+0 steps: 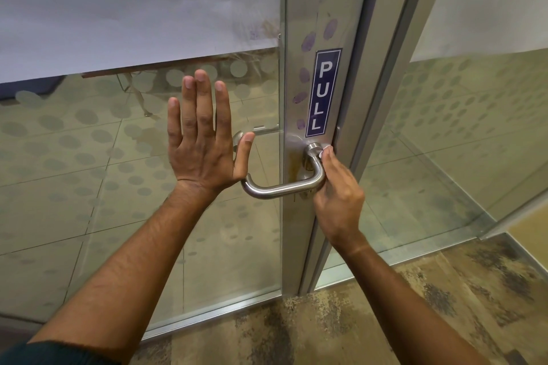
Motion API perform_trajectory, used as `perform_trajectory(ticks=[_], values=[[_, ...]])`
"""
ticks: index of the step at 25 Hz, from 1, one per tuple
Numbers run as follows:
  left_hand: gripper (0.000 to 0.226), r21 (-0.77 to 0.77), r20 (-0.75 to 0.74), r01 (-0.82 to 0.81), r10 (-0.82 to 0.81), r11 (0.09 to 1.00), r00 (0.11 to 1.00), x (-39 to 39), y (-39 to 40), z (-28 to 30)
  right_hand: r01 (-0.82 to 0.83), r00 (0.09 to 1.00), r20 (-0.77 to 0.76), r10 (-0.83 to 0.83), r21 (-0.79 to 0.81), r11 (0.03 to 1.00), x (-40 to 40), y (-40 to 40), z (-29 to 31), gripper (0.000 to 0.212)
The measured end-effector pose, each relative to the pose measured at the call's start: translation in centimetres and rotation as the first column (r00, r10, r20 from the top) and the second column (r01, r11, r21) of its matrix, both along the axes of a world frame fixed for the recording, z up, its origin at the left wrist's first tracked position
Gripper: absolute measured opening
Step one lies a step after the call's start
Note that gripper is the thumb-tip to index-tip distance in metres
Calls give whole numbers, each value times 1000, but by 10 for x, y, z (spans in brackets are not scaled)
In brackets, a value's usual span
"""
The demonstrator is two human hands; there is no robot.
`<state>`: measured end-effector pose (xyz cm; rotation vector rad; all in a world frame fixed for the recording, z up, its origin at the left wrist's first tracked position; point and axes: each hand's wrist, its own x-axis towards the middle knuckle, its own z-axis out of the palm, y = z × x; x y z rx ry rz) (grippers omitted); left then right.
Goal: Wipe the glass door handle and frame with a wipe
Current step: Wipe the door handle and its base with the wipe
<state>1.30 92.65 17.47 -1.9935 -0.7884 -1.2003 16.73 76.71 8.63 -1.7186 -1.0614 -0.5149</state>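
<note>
A steel lever handle point(278, 190) juts from the silver door frame point(299, 24), below a blue PULL sticker point(322, 92). Purple fingerprint smudges mark the frame left of the sticker, and a brownish stain runs beside the handle's base. My right hand point(338, 195) is closed on a small white wipe point(326, 147) and presses it against the handle's upper neck by the frame. My left hand point(201, 133) lies flat and open on the glass pane point(118, 172), fingers up, thumb near the handle's free end.
The glass carries frosted dots and a frosted upper band. A second glass panel point(462, 133) stands to the right behind another frame post point(394, 68). Mottled brown carpet point(385, 320) lies underfoot. Table legs show through the glass beyond.
</note>
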Motion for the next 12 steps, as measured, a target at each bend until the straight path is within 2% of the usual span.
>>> perform_trajectory(ticks=[5,7,9,12], values=[[82,-4,-4,-4,4,1000,1000,0,-2,1,-13,987,-158,24,66,998,-12,6,-17,63],[82,-12,-8,-9,9,1000,1000,0,-3,1,-14,987,-157,12,-10,1000,-17,2,-27,67],[82,-14,-14,-18,17,1000,1000,0,-3,1,-40,988,-150,24,-103,994,-22,-3,-38,61],[82,-10,-20,-26,25,1000,999,0,-3,2,-65,986,-164,42,-140,988,-24,-2,-43,58]])
